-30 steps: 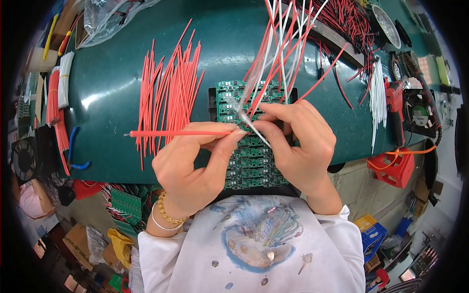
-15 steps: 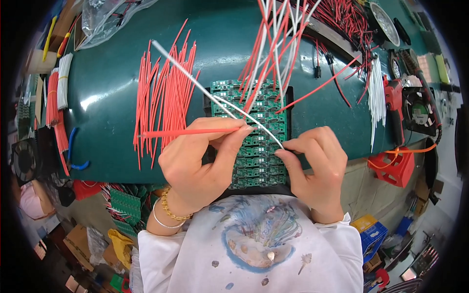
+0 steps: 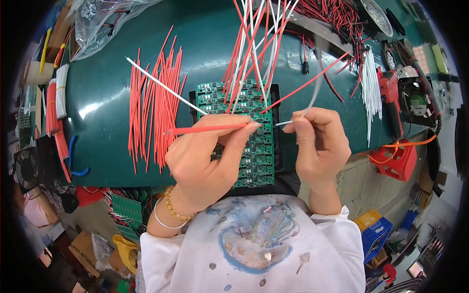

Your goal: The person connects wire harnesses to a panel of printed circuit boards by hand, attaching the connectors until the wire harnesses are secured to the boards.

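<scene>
My left hand (image 3: 207, 154) is closed in a pinch on a red wire (image 3: 205, 129) that points left. A white wire (image 3: 166, 86) slants up and left from behind that hand; whether the fingers grip it too is hidden. Between thumb and fingers, my right hand (image 3: 322, 144) pinches another white wire (image 3: 284, 123). Its short end points toward the left fingertips, apart from them, while its long part rises blurred behind the hand. Beneath lies a panel of green circuit boards (image 3: 256, 168) on a black holder (image 3: 278, 156). Red and white wires (image 3: 249, 53) fan out from its upper part.
Left of the boards lies a pile of red wires (image 3: 163, 107). White wires (image 3: 370, 93), a red tool (image 3: 391, 97) and a small fan (image 3: 417, 112) are at the right. Red-black leads (image 3: 332, 24) fill the far right; a plastic bag (image 3: 97, 29) lies far left.
My right hand has moved up, and its white wire has swung from crossing behind the left hand to standing upward. The left hand keeps its pinch on the red wire.
</scene>
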The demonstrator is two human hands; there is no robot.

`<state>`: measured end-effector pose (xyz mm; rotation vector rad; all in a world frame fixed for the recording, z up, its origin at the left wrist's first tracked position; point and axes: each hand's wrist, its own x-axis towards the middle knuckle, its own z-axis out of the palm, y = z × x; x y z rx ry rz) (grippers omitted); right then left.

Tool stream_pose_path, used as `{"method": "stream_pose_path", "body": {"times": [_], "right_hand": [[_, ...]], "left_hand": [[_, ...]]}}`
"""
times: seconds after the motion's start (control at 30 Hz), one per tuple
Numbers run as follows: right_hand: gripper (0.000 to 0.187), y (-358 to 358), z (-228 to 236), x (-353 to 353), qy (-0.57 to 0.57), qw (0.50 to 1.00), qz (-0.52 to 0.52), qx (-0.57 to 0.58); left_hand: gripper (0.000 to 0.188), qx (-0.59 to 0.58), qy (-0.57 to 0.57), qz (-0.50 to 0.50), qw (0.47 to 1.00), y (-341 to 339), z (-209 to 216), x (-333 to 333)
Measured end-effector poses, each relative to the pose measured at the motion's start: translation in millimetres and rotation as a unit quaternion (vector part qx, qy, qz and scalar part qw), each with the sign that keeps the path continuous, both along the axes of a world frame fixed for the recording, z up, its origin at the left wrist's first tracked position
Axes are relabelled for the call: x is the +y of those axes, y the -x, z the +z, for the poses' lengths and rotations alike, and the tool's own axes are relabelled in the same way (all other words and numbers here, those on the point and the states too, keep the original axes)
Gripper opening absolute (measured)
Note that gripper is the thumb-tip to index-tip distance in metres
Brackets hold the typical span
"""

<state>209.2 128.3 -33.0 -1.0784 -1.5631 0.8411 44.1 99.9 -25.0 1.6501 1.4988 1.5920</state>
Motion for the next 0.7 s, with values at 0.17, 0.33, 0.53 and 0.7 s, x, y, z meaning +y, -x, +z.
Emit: {"method": "stream_pose_path", "body": {"times": [0.17,0.33,0.53,0.7], "right_hand": [[0.005,6.2,-7.1,5.1,-0.028,0.999,0.028,0.009],[0.006,5.9,-7.8,7.7,-0.046,0.998,0.025,-0.024],[0.008,6.4,-9.2,7.7,-0.059,0.998,0.017,-0.034],[0.01,7.3,-9.0,8.9,-0.083,0.995,0.011,-0.053]], "left_hand": [[0.013,0.041,0.015,-0.003,0.999,0.3,4.0,0.2],[0.013,0.047,0.028,0.003,0.999,0.2,6.4,-0.4],[0.015,0.057,0.023,-0.006,0.998,1.6,7.0,-0.8],[0.017,0.08,0.02,-0.007,0.997,2.0,9.2,-0.4]]}}
